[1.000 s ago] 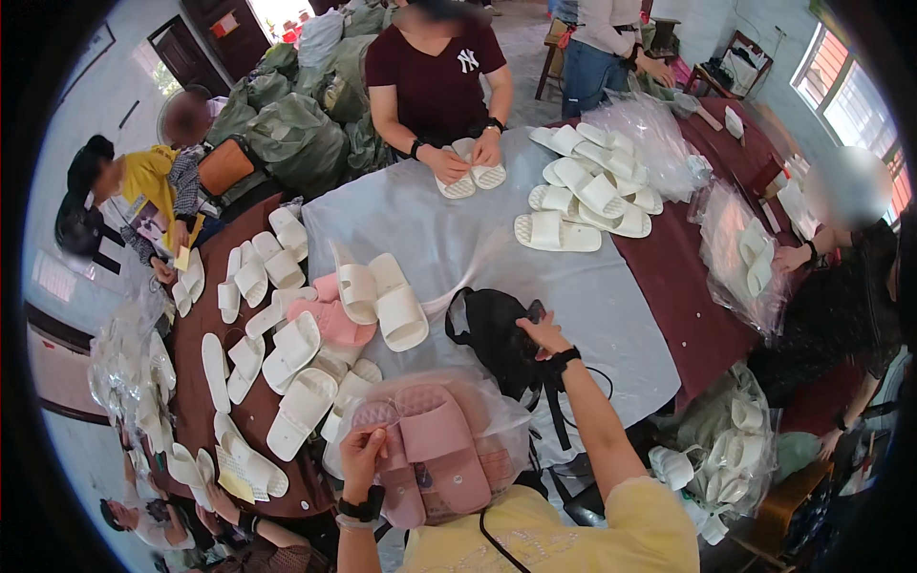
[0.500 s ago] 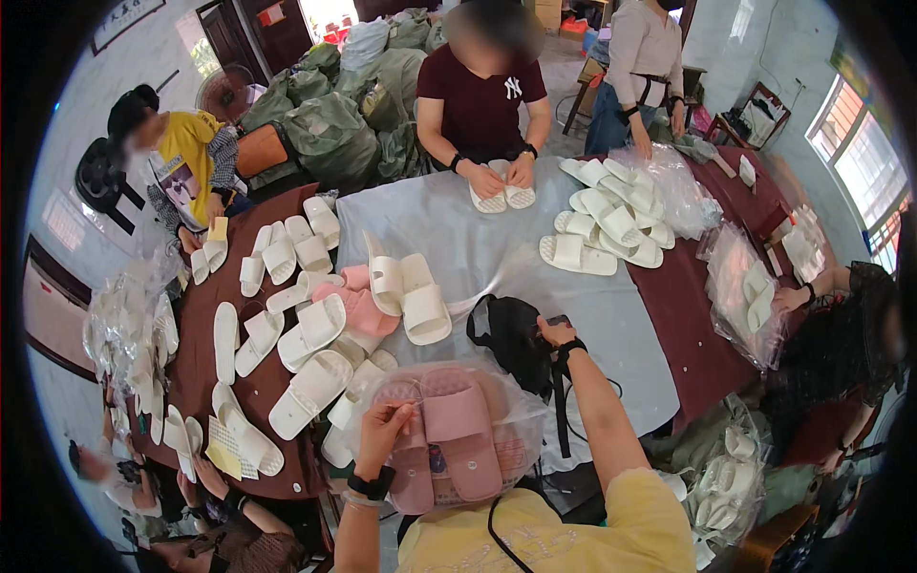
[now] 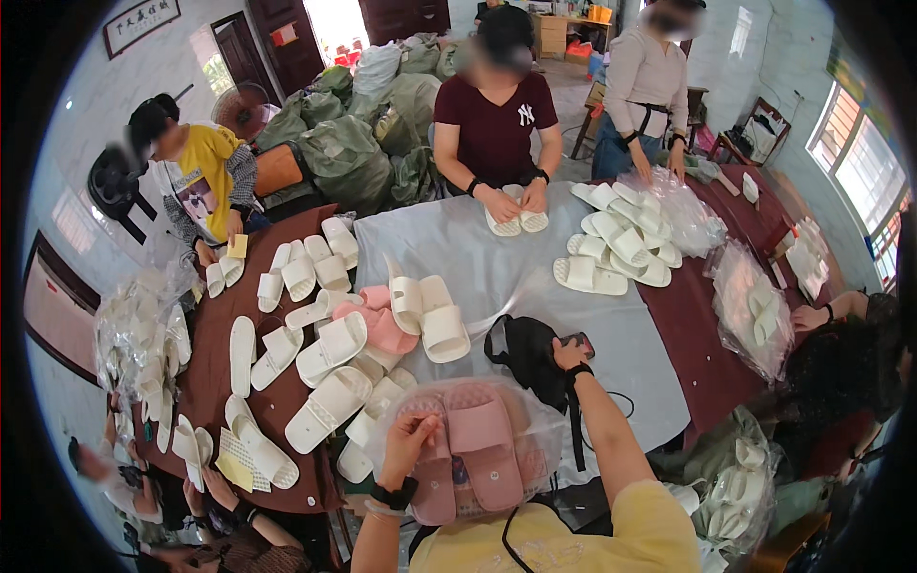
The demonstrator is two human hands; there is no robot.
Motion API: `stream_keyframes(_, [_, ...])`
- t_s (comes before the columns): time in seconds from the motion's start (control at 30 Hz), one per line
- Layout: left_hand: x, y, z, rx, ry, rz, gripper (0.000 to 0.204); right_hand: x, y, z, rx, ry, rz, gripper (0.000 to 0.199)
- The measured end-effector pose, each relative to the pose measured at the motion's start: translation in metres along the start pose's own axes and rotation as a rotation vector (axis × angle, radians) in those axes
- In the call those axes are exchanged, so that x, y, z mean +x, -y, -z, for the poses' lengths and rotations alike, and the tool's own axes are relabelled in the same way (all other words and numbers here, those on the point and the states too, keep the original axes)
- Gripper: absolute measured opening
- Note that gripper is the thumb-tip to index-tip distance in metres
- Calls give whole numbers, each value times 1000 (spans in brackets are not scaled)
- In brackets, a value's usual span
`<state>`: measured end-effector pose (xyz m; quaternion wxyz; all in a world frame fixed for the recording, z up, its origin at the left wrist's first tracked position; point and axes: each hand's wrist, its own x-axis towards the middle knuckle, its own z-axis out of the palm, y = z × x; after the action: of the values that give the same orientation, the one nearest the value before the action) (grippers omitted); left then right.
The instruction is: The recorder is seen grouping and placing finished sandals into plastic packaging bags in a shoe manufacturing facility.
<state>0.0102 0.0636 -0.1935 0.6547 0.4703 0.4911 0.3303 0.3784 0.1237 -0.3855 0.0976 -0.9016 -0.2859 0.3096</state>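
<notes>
The left hand point(image 3: 413, 441) has stayed pinching the clear plastic bag point(image 3: 535, 430) of pink foam slippers point(image 3: 468, 449) at the counter's point(image 3: 497, 277) near edge. The right hand point(image 3: 570, 355) has closed on the black fabric bag point(image 3: 530, 358) beside it, so the packed pair looks finished.

1. The pink slippers point(image 3: 473, 449) at lower centre look like matt, soft foam, wrapped in a thin, glossy clear plastic bag point(image 3: 535, 430).
2. The black bag point(image 3: 530, 355) right of centre looks like dull cloth.
3. The grey table cover point(image 3: 497, 272) at centre is smooth, matt sheeting.
4. The white slippers point(image 3: 330, 349) at left look matt and lightly ribbed.
</notes>
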Motion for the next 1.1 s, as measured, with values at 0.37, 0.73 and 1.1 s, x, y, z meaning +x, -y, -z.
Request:
stream_keyframes(0.37, [3, 1, -2, -60, 27, -17, 14, -5, -10, 28, -75, -173, 123, 61])
stream_keyframes(0.73, [11, 9, 6, -96, 7, -109, 11, -382, 100, 290, 1345, 131, 2039, 13])
stream_keyframes(1.1, [34, 38, -4, -160, 110, -65, 13, -534, 157, 243, 1189, 236, 1807, 19])
